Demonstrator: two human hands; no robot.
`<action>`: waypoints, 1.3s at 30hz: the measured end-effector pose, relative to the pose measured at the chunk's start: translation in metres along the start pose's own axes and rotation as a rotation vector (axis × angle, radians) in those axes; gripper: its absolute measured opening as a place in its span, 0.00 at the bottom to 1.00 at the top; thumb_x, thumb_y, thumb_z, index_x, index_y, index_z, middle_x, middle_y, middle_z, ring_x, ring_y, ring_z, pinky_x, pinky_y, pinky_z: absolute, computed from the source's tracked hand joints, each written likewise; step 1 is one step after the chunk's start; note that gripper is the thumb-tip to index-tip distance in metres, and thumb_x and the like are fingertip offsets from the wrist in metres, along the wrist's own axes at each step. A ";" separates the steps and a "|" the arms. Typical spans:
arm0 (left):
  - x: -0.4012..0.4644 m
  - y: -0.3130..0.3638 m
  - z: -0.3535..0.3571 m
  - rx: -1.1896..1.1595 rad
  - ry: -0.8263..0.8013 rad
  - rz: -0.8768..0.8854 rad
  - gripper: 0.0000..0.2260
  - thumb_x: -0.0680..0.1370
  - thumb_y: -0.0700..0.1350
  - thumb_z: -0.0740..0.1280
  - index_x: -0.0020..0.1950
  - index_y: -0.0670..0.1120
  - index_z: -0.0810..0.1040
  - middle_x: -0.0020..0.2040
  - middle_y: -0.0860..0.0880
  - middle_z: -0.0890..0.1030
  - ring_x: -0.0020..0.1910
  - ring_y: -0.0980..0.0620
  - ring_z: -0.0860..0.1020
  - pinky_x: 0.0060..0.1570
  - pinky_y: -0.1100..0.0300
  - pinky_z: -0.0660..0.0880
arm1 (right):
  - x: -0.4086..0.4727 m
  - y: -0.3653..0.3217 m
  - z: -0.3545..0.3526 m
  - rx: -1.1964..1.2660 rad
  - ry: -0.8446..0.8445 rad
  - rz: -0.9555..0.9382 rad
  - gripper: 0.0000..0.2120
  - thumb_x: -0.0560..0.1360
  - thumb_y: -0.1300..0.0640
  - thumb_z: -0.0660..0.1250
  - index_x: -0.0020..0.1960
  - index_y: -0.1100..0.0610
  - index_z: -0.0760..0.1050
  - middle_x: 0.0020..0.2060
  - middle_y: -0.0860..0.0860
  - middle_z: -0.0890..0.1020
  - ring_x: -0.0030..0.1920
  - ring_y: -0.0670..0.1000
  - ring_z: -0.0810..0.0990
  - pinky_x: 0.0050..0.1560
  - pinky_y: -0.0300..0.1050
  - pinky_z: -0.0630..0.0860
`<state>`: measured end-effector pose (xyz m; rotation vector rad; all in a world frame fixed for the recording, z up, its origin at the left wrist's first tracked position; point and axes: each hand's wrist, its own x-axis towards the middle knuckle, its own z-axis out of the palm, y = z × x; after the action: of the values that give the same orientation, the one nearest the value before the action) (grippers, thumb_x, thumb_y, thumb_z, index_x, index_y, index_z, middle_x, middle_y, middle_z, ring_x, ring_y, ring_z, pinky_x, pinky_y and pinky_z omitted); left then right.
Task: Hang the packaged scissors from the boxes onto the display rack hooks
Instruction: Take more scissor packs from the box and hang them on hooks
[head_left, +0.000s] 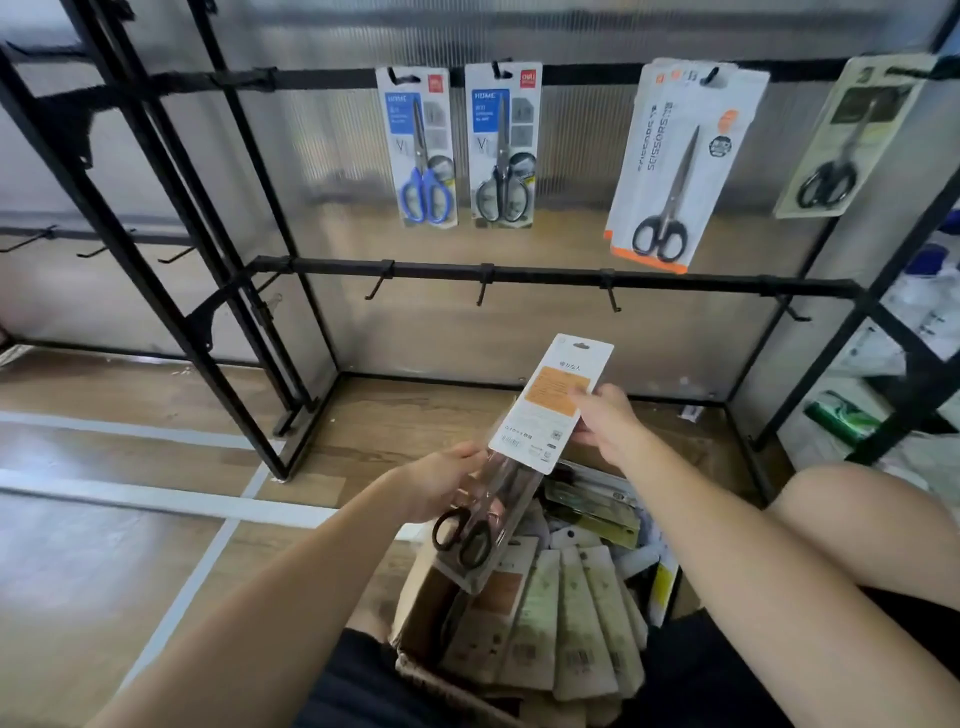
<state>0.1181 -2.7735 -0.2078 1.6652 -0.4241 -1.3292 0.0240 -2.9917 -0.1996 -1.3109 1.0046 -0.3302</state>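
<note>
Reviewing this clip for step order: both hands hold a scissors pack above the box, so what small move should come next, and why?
Probably lift the pack, held by the left hand and right hand, toward a bare lower-rail hook and thread its top hang slot. The pack is clear of the box, and the lower hooks carry nothing.

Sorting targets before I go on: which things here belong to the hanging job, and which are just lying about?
Job:
held scissors pack, in both hands
box of packs
empty lower hooks
hung packs

Lying about:
green packet
empty hooks at left
</note>
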 end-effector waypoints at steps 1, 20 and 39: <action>-0.004 0.002 -0.002 0.046 -0.012 -0.026 0.12 0.85 0.49 0.56 0.63 0.47 0.74 0.52 0.41 0.82 0.38 0.46 0.80 0.36 0.56 0.75 | 0.000 0.002 0.000 -0.025 0.005 -0.009 0.10 0.83 0.55 0.63 0.60 0.59 0.71 0.53 0.53 0.83 0.47 0.51 0.83 0.33 0.45 0.76; 0.001 0.017 -0.013 0.353 0.106 0.044 0.09 0.84 0.46 0.58 0.58 0.52 0.76 0.41 0.44 0.79 0.30 0.49 0.79 0.30 0.56 0.77 | 0.003 0.000 -0.001 0.139 0.079 -0.064 0.11 0.79 0.68 0.65 0.59 0.59 0.72 0.56 0.52 0.82 0.56 0.54 0.82 0.55 0.53 0.81; -0.014 0.021 -0.016 0.371 0.102 0.118 0.09 0.84 0.46 0.58 0.62 0.49 0.73 0.36 0.44 0.79 0.31 0.44 0.81 0.28 0.55 0.78 | -0.004 0.008 0.012 0.008 0.098 -0.062 0.11 0.77 0.67 0.68 0.58 0.59 0.72 0.53 0.53 0.83 0.50 0.54 0.84 0.43 0.51 0.84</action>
<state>0.1337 -2.7667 -0.1829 1.9682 -0.7309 -1.1197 0.0281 -2.9787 -0.2054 -1.3307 1.0450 -0.4490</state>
